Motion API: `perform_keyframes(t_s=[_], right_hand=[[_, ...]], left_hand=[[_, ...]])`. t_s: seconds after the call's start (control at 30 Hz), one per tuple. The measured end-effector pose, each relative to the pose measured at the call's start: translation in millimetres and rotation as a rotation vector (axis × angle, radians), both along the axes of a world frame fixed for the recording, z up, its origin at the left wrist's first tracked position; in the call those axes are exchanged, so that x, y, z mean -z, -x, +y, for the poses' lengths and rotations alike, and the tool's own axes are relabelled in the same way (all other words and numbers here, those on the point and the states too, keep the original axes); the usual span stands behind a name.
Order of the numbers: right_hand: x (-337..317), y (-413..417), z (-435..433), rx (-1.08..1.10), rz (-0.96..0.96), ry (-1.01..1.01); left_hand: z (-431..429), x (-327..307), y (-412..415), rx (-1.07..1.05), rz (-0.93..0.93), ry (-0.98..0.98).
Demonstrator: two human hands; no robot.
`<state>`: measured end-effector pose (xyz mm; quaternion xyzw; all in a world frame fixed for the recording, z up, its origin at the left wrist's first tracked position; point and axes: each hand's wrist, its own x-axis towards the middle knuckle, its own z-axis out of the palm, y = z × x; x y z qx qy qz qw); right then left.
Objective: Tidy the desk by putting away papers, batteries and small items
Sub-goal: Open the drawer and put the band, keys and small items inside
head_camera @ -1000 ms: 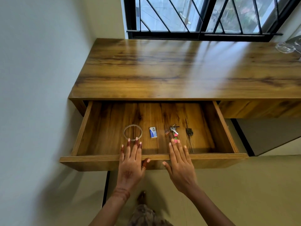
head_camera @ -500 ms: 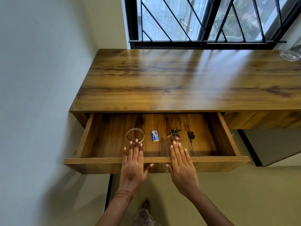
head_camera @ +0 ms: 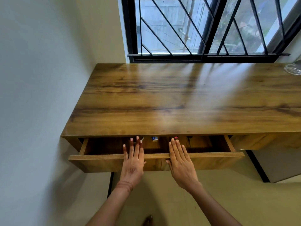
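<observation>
The drawer (head_camera: 101,162) under the desk (head_camera: 162,101) stands partly open, most of its inside hidden beneath the desktop. The left hand (head_camera: 132,163) lies flat and open on its front edge, gripping nothing. A small blue box (head_camera: 154,138) and a pink-tagged key (head_camera: 175,137) peek out inside. The right hand (head_camera: 181,165) rests likewise, fingers spread, empty.

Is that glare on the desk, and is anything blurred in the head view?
Head view: streaky window glare washes the desktop; the drawer interior lies in the desk's shadow, its small items barely visible; wide-angle distortion bends the window bars; both hands look reasonably sharp.
</observation>
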<state>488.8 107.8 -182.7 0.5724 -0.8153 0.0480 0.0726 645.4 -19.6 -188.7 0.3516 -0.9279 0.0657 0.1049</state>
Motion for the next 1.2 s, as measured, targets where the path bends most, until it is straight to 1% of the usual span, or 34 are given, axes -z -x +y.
perform_keyframes(t_s=[0.2, 0.3, 0.4, 0.53, 0.63, 0.77, 0.87, 0.97, 1.07, 1.2], right_hand=[[-15, 38, -39, 0.019, 0.020, -0.024], [-17, 50, -45, -0.012, 0.061, -0.051], [-15, 52, -48, -0.022, 0.080, -0.037], [-13, 54, -54, -0.034, 0.070, 0.099], [-10, 57, -61, -0.069, 0.065, 0.232], [1, 62, -70, -0.092, 0.138, 0.393], [6, 62, -74, -0.088, 0.176, 0.497], [3, 63, -76, -0.097, 0.199, 0.540], [2, 63, -75, -0.099, 0.211, 0.535], [-2, 60, -73, -0.081, 0.182, 0.483]], left_hand=[[-43, -13, 28, 0.032, -0.044, 0.048], [-55, -21, 33, 0.092, -0.063, 0.022], [-59, -23, 34, 0.104, -0.040, -0.020], [-62, -20, 33, 0.120, 0.021, 0.000], [-67, -14, 34, 0.112, 0.067, 0.112], [-75, -3, 38, 0.141, 0.149, 0.276], [-78, 3, 42, 0.138, 0.176, 0.302], [-78, 7, 41, 0.134, 0.200, 0.298], [-78, 6, 41, 0.134, 0.214, 0.280], [-72, 0, 41, 0.115, 0.224, 0.182]])
